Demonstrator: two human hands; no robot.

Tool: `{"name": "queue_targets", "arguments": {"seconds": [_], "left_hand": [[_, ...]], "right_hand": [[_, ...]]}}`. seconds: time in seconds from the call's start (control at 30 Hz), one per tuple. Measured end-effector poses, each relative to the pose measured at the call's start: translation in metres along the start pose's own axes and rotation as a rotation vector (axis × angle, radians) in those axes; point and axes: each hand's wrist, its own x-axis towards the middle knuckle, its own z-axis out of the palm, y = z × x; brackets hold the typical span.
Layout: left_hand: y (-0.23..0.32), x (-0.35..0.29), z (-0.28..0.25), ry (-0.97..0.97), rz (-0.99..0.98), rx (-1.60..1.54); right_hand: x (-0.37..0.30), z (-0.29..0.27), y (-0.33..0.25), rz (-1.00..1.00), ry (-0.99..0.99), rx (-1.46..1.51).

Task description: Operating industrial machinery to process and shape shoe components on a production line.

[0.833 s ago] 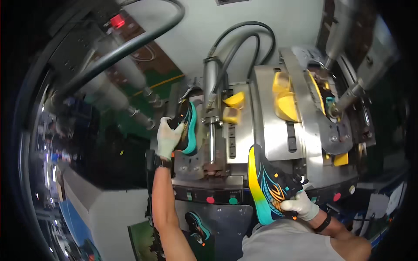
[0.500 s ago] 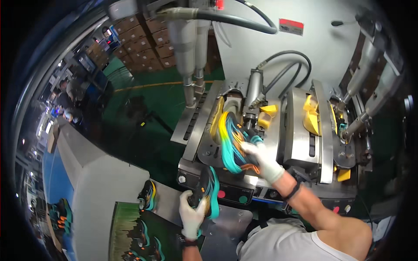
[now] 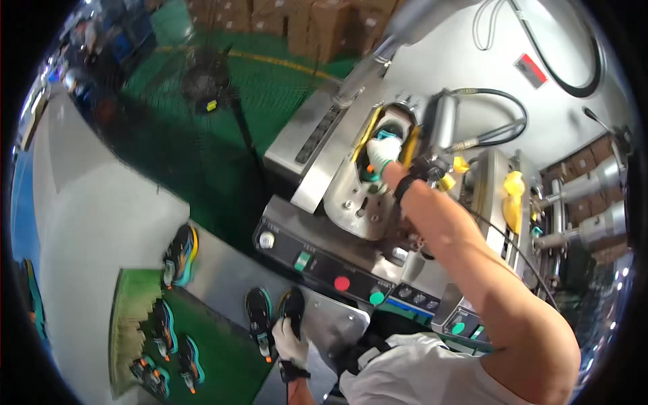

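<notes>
My two hands, both in pale gloves, work well apart. My left hand (image 3: 291,343) is low, its fingers closed about the heel end of a black shoe (image 3: 292,305) at the metal worktop (image 3: 341,314); how firmly they press, I cannot tell. My right hand (image 3: 383,154) reaches forward over a second shoe, the cradled shoe (image 3: 370,173), which sits in the left station of a press (image 3: 361,214) between yellow side pads (image 3: 366,133). Those fingertips are hidden, so I cannot tell whether they grip or only push.

Each shoe should handle as a light thing, I judge: the upper soft and ready to give, the sole springy but firmer, nothing fragile. The heel collar looks the surest hold for my left hand, and the tongue and laces for my right; a smooth sole edge could slip against a glove.

Just beside the left-hand shoe lies a neighbouring shoe (image 3: 258,317), and farther left a yellow-and-teal-soled shoe (image 3: 180,256). Several more shoes rest on a green surface (image 3: 229,368) beyond. A red button (image 3: 342,283) and a green button (image 3: 376,298) front the machine; a standing fan (image 3: 206,84) and cardboard boxes (image 3: 324,30) fill the background.
</notes>
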Motion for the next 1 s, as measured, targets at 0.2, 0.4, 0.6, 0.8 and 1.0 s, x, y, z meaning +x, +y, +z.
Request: {"name": "queue_targets", "arguments": {"seconds": [0.2,0.4,0.6,0.8,1.0], "left_hand": [[0.01,0.018,0.008,-0.019,-0.058,0.068],[0.011,0.003,-0.015,0.098,-0.055,-0.109],[0.005,-0.054,-0.066,0.377,-0.087,-0.337],[-0.084,-0.13,-0.106,0.462,-0.601,-0.538],[-0.358,-0.235,-0.169,0.747,-0.821,-0.382]], "right_hand": [[0.038,-0.011,0.041,-0.288,-0.362,0.078],[0.067,-0.035,0.048,-0.102,-0.82,0.437],[-0.208,-0.168,0.037,-0.733,-0.562,0.512],[-0.347,-0.186,0.219,-1.174,-0.42,-0.147],[-0.31,-0.137,0.302,-1.202,-0.285,-0.64]]}}
